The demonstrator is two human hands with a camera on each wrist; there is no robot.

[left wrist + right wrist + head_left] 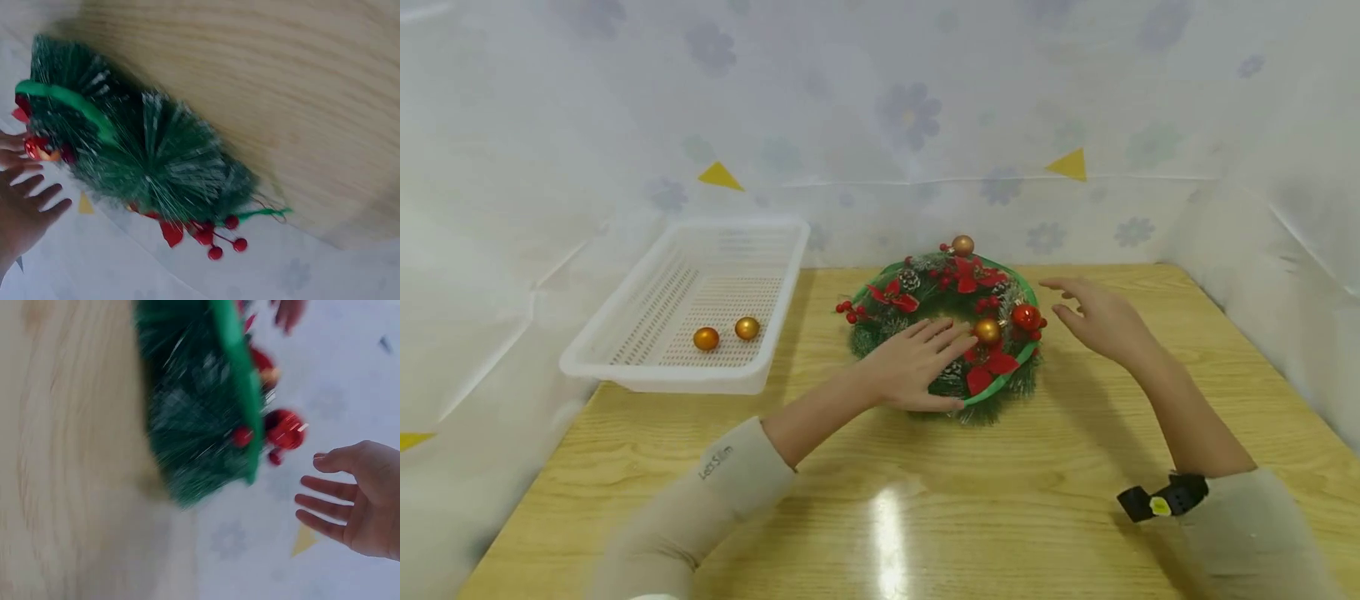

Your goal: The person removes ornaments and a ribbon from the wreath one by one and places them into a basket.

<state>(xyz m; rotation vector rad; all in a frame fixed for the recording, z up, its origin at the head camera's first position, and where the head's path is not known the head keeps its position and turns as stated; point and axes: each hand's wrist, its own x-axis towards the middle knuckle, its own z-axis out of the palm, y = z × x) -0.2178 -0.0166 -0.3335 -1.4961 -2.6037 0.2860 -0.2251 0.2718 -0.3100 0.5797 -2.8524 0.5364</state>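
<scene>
A green Christmas wreath [891, 329] with red poinsettias, pinecones, berries and a green ribbon lies on the table. Over its front left part is my left hand [917, 367], palm down with the fingers spread and straight, nothing in its grasp. A gold ball [987, 332] sits on the wreath just beyond those fingertips. To its right is a shiny red ball [1026, 317], and another gold ball [962, 245] tops the far rim. My right hand [1101, 321] hovers right of the wreath, fingers loosely extended and holding nothing; the right wrist view shows a gap between it and the red ball.
A white plastic basket [662, 379] with slotted walls stands on the left, holding two orange-gold balls [706, 338]. The wooden table [1000, 500] ends at a pale flowered curtain [850, 100] bearing yellow triangles [721, 176].
</scene>
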